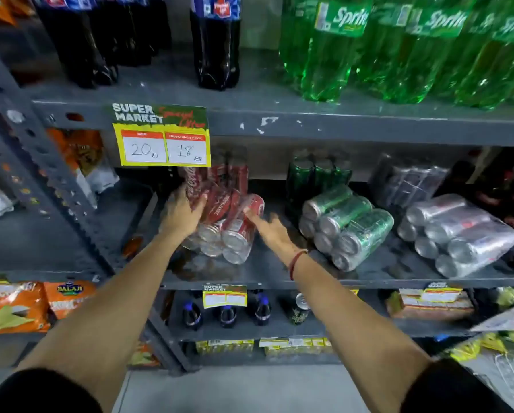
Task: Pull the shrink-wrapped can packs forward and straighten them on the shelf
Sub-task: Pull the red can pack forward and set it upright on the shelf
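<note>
A shrink-wrapped pack of red cola cans (228,225) lies on its side on the grey middle shelf (279,283), can ends toward me, slightly skewed. My left hand (181,216) grips its left side and top. My right hand (269,231) is at its right side, fingertips touching the wrap, fingers spread. A second red pack (231,171) stands upright behind it. To the right lie a green can pack (348,225) and a silver can pack (458,234), both angled on the shelf, with upright green (315,171) and silver (407,180) packs behind them.
A yellow price tag (163,135) hangs from the upper shelf edge above the red pack. Dark cola bottles (217,43) and green Sprite bottles (398,49) stand above. Snack bags (20,305) fill the left rack; small bottles (228,314) sit below.
</note>
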The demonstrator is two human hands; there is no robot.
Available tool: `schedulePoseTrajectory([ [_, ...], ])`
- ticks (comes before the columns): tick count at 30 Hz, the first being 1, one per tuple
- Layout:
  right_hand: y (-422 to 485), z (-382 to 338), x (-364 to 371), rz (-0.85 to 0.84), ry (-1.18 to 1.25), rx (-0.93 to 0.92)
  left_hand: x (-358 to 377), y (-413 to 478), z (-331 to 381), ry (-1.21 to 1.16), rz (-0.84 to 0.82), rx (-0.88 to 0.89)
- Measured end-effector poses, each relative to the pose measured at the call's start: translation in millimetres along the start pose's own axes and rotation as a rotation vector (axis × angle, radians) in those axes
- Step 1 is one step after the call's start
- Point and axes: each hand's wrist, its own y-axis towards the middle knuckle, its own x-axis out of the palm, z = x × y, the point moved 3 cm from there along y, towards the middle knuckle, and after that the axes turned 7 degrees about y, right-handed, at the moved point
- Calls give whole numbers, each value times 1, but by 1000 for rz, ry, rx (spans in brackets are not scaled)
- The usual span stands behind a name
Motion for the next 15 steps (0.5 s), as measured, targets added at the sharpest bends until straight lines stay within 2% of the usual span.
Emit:
schedulePoseTrajectory([
  [1, 4, 3, 7, -42, 103, 103, 7, 11, -2, -76, -87, -52],
  [3, 10, 9, 19, -160, 256, 262, 17, 24, -5, -84, -222, -109],
  [6, 20, 18, 26, -141, 316, 283, 23, 29, -15, -45, -212, -196],
  [11, 25, 27, 24, -56, 324, 157, 24, 23, -21, -102, -97, -186],
  [15, 27, 20, 21, -43, 230, -127, 22, 5, -29, -372, -22, -98],
])
